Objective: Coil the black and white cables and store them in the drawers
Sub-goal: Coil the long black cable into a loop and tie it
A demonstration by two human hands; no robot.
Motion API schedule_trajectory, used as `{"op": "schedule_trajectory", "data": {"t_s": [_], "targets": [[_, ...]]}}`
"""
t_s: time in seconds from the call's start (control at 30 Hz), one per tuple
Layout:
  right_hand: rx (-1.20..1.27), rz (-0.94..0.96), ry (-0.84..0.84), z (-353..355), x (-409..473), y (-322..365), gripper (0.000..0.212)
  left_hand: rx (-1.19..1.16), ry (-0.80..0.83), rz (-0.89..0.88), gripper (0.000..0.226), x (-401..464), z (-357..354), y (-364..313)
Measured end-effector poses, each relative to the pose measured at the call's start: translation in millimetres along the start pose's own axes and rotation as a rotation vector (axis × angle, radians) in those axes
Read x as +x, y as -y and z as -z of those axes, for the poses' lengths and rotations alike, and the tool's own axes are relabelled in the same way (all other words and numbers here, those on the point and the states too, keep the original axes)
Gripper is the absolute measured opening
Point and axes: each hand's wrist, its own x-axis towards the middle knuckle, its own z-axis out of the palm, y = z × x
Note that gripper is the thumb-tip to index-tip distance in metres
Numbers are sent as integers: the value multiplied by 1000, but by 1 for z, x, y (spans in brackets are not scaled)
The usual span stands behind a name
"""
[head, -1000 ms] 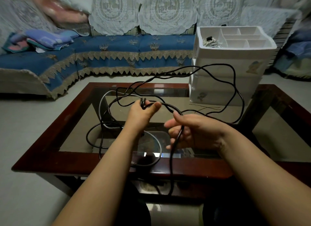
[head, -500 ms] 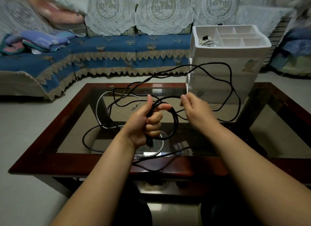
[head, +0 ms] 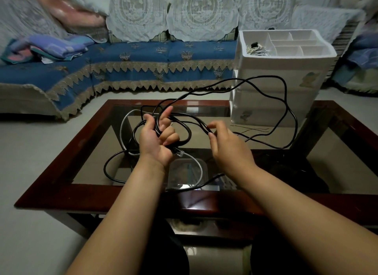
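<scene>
Above the glass-topped coffee table (head: 61,172), the left hand (head: 157,139) grips a few loops of the black cable (head: 290,113), its clear plug hanging just below the palm, while the right hand (head: 227,145) pinches a strand of it just to the right. The white cable (head: 122,129) lies on the glass, partly under the left hand. At far right, the white drawer unit (head: 280,86) has a divided top tray holding a small bundle of pale wires in its left compartment; no writing is readable.

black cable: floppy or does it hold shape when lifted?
Probably springy. The black cable arches in open loops above the table past the right hand. Coils held by the left hand look loose, so they would likely spring apart if released.
</scene>
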Motion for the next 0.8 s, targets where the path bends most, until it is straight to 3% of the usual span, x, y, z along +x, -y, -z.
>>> {"op": "schedule_trajectory", "data": {"t_s": [0.07, 0.17, 0.23, 0.33, 0.4, 0.6, 0.7, 0.8], "targets": [[-97, 21, 71, -3, -2, -2, 35, -25, -19, -32, 53, 0, 2, -3], [-226, 0, 385, -10, -7, 0, 59, 51, -9, -71, 49, -3, 0, 1], [-242, 34, 490, -15, -11, 5, 66, 154, 14, -108, 48, -6, -5, 9], [-169, 14, 450, -18, -13, 10, 43, 404, 11, -211, 49, -7, -10, 23], [-44, -77, 473, -16, -13, 13, 30, 549, 7, -285, 49, -9, -12, 33], [802, -446, 660, 1, -12, 15, 57, 733, 104, -437, 35, -13, -16, 46], [927, -517, 690, 4, -12, 14, 53, 868, 186, -483, 45, -13, -12, 54], [970, -623, 670, 9, -11, 12, 29, 1090, 236, -600, 68, -15, -12, 59]]}}
